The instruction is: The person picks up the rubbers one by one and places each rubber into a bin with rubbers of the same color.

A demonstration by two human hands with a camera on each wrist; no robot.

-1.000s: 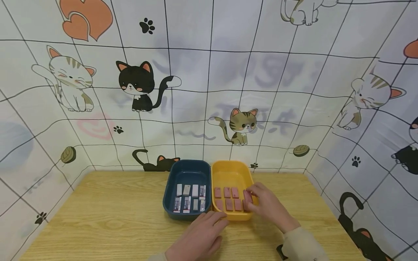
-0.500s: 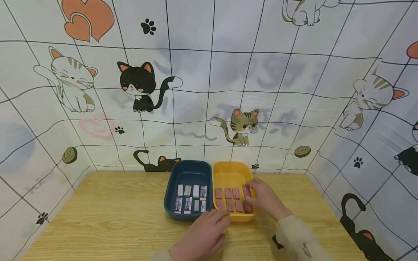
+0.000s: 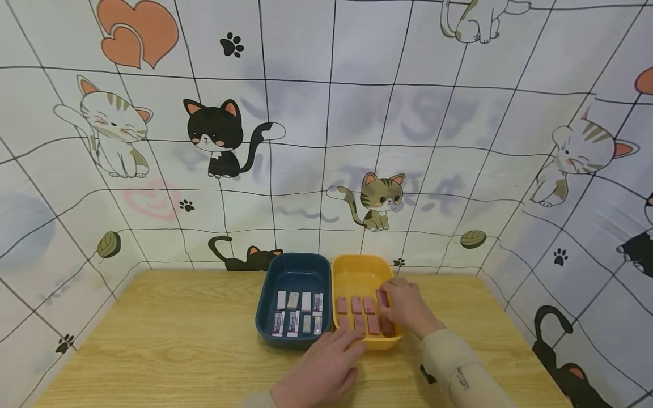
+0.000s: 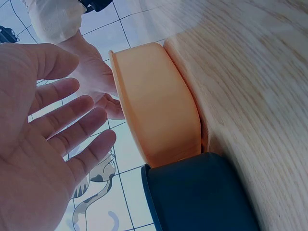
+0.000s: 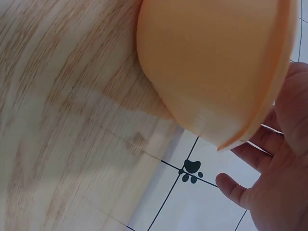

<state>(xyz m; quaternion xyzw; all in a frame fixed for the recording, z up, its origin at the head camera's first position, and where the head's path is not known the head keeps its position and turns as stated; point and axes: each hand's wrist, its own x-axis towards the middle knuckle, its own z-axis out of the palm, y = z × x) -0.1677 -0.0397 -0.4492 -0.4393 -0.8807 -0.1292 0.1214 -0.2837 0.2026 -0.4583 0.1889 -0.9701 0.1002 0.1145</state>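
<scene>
My right hand [image 3: 410, 309] reaches over the right rim of the yellow tray [image 3: 361, 272] and pinches a pink eraser [image 3: 381, 297]. Seven more pink erasers lie flat in the tray's front half, in two rows; make that several, with one dark pink eraser [image 3: 387, 327] just in front of the pinched one. In the right wrist view the tray's wall hides my right fingertips. My left hand [image 3: 326, 365] hovers by the front rims of both trays, fingers relaxed, holding nothing. Its bare palm and spread fingers show in the left wrist view.
Against the yellow tray's left side stands a dark blue tray [image 3: 297, 276], with white erasers [image 3: 306, 301] and paper-sleeved erasers [image 3: 293, 323] in two rows. Both trays stand near the back of the wooden table [image 3: 194, 334], before a cat-print wall covering [image 3: 296, 113].
My right hand has moved slightly left and farther back in the yellow tray with the pink eraser. My left hand has drifted a little to the right.
</scene>
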